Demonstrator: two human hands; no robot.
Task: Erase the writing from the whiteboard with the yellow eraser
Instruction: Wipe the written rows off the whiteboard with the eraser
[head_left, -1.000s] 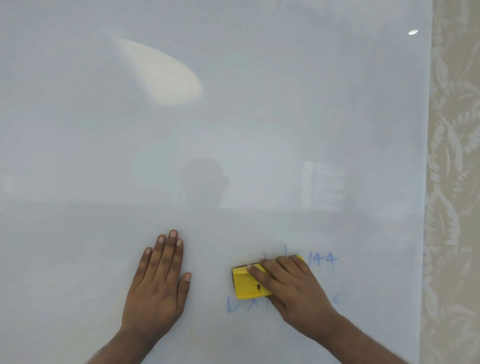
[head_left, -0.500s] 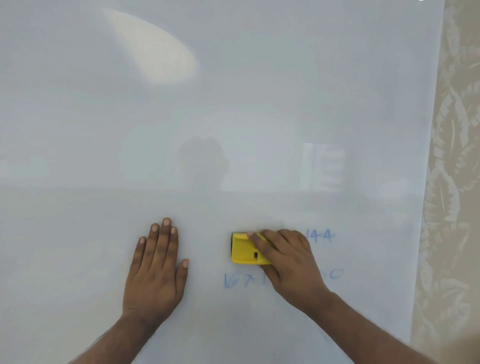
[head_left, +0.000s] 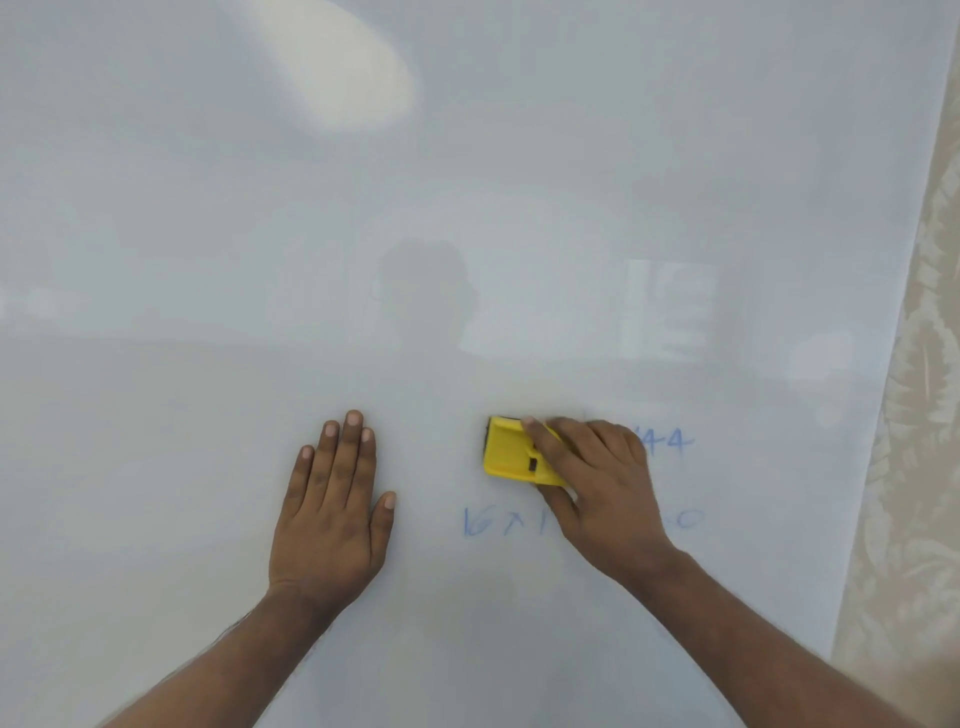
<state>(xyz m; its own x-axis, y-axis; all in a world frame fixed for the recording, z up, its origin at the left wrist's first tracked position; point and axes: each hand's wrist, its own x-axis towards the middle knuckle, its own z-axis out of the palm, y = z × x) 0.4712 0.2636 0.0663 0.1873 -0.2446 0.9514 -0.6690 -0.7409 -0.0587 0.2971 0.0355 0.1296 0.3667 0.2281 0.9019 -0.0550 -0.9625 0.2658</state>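
A: From the head camera, how do the hands sit?

B: The left hand (head_left: 332, 514) lies flat on the whiteboard (head_left: 467, 182), palm down, fingers straight and close together, thumb spread a little to the side. It grips nothing; it is simply pressed open against the surface. Its forearm runs down to the lower left corner.

A: And the other one?

B: The right hand (head_left: 602, 499) is clasped around the yellow eraser (head_left: 511, 454). The fingers drape over the top of it and the thumb tucks under its lower edge, so the right end of the block is covered. The forearm comes in from the lower right at a slant.

A: Where is the eraser exactly?

B: Flat on the board, right of the left hand and well apart from it, in the lower middle of the view. Blue writing (head_left: 667, 441) reading "44" shows just beside the knuckles on the right, and a second blue line (head_left: 501, 521) beginning "16 x 1" runs below the eraser, partly hidden by the hand.

A: Materials?

B: The eraser looks like smooth moulded plastic, a rounded rectangular block with a dark strip along its left end. The board is glossy and pale, carrying soft reflections and a bright oval glare near the top. At the right edge stands a beige wall (head_left: 919, 415) with a raised leaf pattern.
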